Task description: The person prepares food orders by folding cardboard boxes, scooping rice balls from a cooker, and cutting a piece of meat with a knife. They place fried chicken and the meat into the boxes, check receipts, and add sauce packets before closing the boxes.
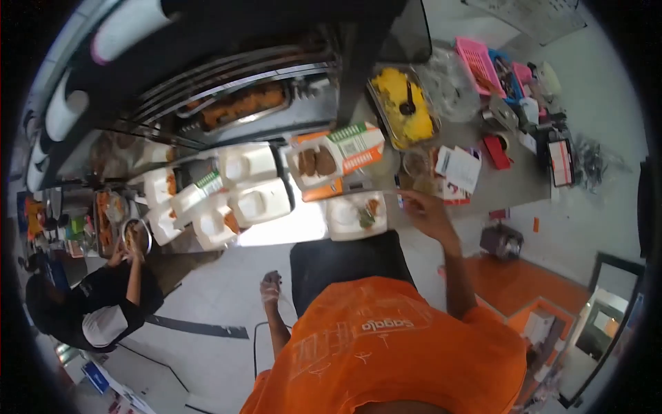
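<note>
My right hand (pixel 427 215) is at the right end of a white takeaway food box (pixel 338 233). Its fingers are closed on the raised lid (pixel 372 193), seen nearly edge-on. White rice (pixel 343 211) and some green and orange food (pixel 369 215) lie in the box, which stands at the counter's front edge. Down by my side hangs my left hand (pixel 271 288), its fingers loosely apart and nothing visible in them; it seems to wear a thin clear glove. Just behind the box sits an open printed carton (pixel 355 146) holding brown pieces of food (pixel 317 162).
Several open food boxes (pixel 258 200) with rice stand on the left. A tray of yellow rice (pixel 403 103) with a black spoon is at the back. A co-worker (pixel 96 303) holds a bowl (pixel 136 237) at far left. A pink basket (pixel 477 63) is back right.
</note>
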Demonstrator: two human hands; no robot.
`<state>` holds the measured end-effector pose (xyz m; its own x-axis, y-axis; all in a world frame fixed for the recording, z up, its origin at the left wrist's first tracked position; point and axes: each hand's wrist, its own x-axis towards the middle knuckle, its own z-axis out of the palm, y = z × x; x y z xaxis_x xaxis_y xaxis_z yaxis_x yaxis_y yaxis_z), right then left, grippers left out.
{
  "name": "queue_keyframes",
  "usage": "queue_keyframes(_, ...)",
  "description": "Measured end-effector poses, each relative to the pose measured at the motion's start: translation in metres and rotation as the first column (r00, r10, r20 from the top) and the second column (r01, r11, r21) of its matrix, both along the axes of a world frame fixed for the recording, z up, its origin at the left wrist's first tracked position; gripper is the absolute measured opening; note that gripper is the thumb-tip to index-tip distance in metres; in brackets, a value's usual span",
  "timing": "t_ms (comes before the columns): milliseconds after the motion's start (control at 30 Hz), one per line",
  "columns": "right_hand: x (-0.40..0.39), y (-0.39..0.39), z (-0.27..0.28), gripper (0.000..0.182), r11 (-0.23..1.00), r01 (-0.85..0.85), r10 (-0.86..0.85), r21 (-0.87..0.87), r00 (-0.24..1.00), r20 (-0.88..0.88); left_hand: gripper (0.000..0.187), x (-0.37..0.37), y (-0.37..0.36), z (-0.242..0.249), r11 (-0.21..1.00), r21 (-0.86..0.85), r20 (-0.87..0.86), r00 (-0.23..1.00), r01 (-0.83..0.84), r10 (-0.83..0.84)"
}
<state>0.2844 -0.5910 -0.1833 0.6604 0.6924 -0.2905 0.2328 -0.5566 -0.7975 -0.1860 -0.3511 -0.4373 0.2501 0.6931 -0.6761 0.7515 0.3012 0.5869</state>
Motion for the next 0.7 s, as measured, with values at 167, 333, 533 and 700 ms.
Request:
queue_keyframes(167, 0.033, 0.035, 0.046, 0.023, 0.978, -0.148, 0.125, 0.149, 0.980, 0.156, 0.030, -0.016, 0.022, -0.073, 0.944, 0.276, 0.003, 0.982, 0.179, -0.188)
queue_keyframes(333, -0.021, 0.169, 0.127, 0.025, 0.869, -0.223, 0.250, 0.442, 0.968, -0.003, 0.029, 0.013, 0.018, -0.045, 0.980, 0.160, 0.081, 0.991, -0.117, 0.105)
queue_keyframes(533, -0.068, 0.320, 0.211, 0.027, 0.558, -0.301, 0.243, 0.773, 0.950, 0.195, 0.029, -0.052, 0.016, -0.116, 0.809, 0.492, -0.200, 0.946, 0.321, -0.254)
queue_keyframes(700, -0.086, 0.397, 0.246, 0.019, 0.472, -0.169, 0.124, 0.865, 0.984, 0.124, 0.029, -0.027, 0.045, 0.008, 0.963, 0.047, 0.212, 0.945, -0.265, 0.250)
